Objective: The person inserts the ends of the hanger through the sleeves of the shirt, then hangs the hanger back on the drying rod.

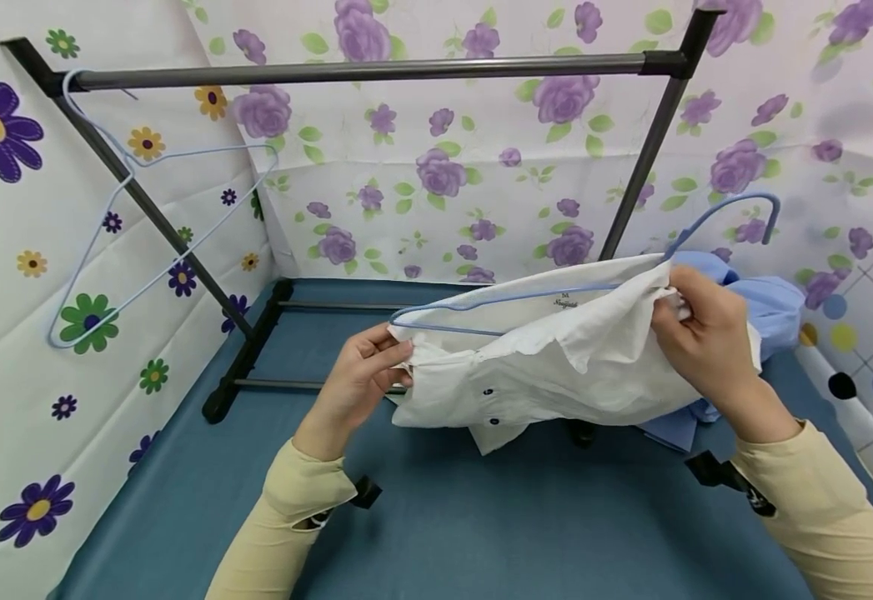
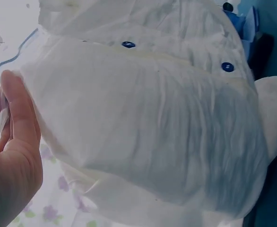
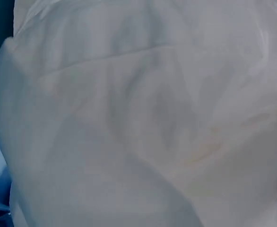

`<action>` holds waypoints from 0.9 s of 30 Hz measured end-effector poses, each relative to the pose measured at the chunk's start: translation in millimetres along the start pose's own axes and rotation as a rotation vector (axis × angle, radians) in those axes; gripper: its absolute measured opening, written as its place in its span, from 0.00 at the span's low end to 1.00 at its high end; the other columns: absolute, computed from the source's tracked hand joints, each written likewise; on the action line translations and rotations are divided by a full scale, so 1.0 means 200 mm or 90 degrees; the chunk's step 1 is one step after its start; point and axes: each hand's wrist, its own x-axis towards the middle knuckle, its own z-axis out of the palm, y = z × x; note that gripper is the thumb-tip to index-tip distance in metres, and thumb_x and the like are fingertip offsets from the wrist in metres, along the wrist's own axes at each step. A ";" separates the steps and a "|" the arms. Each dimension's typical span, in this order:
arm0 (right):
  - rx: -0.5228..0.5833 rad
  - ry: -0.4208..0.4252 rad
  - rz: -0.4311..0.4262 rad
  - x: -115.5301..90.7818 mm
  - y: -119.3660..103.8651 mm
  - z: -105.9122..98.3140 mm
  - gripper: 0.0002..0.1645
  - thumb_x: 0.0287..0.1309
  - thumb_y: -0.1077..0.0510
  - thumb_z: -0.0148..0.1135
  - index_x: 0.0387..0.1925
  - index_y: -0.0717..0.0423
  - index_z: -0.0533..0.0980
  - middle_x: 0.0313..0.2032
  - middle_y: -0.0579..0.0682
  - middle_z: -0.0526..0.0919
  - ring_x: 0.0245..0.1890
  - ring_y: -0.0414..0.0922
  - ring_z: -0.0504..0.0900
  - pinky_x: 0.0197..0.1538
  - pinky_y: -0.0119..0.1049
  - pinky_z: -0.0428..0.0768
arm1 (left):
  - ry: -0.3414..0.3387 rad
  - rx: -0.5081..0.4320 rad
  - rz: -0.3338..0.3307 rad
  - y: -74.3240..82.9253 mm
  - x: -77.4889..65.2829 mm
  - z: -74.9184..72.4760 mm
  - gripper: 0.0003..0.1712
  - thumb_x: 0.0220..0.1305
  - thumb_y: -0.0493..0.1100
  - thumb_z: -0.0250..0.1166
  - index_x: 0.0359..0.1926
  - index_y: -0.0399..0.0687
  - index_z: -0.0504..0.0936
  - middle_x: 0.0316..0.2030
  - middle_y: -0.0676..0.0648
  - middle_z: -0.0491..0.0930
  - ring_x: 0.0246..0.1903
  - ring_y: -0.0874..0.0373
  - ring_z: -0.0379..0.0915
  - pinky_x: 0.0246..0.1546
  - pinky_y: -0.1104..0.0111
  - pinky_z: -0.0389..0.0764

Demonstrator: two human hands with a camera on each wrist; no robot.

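Observation:
A white shirt (image 1: pixel 594 392) with dark blue buttons (image 2: pixel 227 67) is held up above the table, a pale blue hanger (image 1: pixel 755 196) partly inside it. The hanger's hook sticks out past the collar at the right, and its left end shows at the shirt opening. My left hand (image 1: pixel 357 383) pinches the cloth at the left shoulder, beside that end. With thumb and fingers, my right hand (image 1: pixel 714 342) grips the cloth just below the hook. White fabric (image 3: pixel 129 118) fills most of the right wrist view. The hanger's other arm is hidden by the shirt.
Behind stands a dark metal rack with a top bar (image 1: pixel 376 73), an empty blue hanger (image 1: pixel 203 150) hanging at its left end. A crumpled light blue garment (image 1: pixel 770 308) lies at the right, behind the shirt. Flowered sheeting (image 1: pixel 421 225) encloses the blue-green table (image 1: pixel 526 525).

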 end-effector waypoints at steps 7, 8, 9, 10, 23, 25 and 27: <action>0.009 -0.006 -0.041 -0.01 0.02 0.02 0.31 0.70 0.40 0.53 0.29 0.66 0.76 0.22 0.55 0.74 0.25 0.31 0.66 0.28 0.25 0.62 | -0.013 -0.001 0.022 0.08 -0.03 -0.04 0.07 0.70 0.32 0.62 0.45 0.46 0.82 0.33 0.50 0.80 0.32 0.61 0.79 0.35 0.71 0.84; 0.004 -0.005 -0.050 -0.02 0.02 0.02 0.33 0.71 0.38 0.53 0.29 0.66 0.76 0.22 0.55 0.74 0.24 0.32 0.66 0.28 0.26 0.62 | -0.010 0.001 0.022 0.09 -0.03 -0.04 0.07 0.71 0.32 0.62 0.45 0.46 0.82 0.33 0.50 0.80 0.31 0.61 0.79 0.35 0.71 0.83; 0.000 -0.004 -0.057 -0.02 0.03 0.02 0.35 0.71 0.36 0.53 0.28 0.65 0.76 0.21 0.55 0.74 0.23 0.33 0.66 0.27 0.26 0.62 | -0.006 0.000 0.022 0.09 -0.04 -0.04 0.07 0.71 0.32 0.62 0.46 0.45 0.82 0.33 0.50 0.80 0.31 0.61 0.80 0.35 0.71 0.83; -0.007 -0.003 -0.064 -0.03 0.03 0.02 0.35 0.71 0.36 0.53 0.27 0.65 0.76 0.21 0.55 0.74 0.22 0.34 0.66 0.25 0.27 0.62 | -0.001 -0.001 0.023 0.10 -0.04 -0.04 0.07 0.71 0.32 0.62 0.46 0.45 0.82 0.33 0.50 0.80 0.30 0.61 0.80 0.34 0.71 0.83; -0.032 -0.047 -0.132 -0.08 0.01 0.01 0.30 0.73 0.41 0.53 0.25 0.61 0.75 0.17 0.48 0.70 0.14 0.36 0.62 0.18 0.30 0.61 | 0.096 0.125 0.035 0.17 -0.05 -0.05 0.11 0.70 0.28 0.59 0.40 0.46 0.85 0.29 0.49 0.82 0.27 0.60 0.81 0.32 0.69 0.84; -0.046 -0.054 -0.143 -0.08 0.01 0.01 0.30 0.74 0.40 0.52 0.26 0.61 0.75 0.17 0.47 0.70 0.13 0.36 0.61 0.17 0.30 0.61 | 0.106 0.150 0.036 0.18 -0.05 -0.05 0.11 0.70 0.29 0.61 0.38 0.47 0.85 0.29 0.49 0.83 0.27 0.60 0.81 0.32 0.68 0.85; -0.061 -0.065 -0.157 -0.08 0.00 0.00 0.31 0.74 0.38 0.53 0.26 0.60 0.76 0.17 0.45 0.68 0.13 0.35 0.60 0.16 0.30 0.61 | 0.119 0.174 0.037 0.20 -0.05 -0.05 0.10 0.69 0.29 0.62 0.37 0.47 0.86 0.29 0.49 0.83 0.26 0.59 0.81 0.32 0.67 0.85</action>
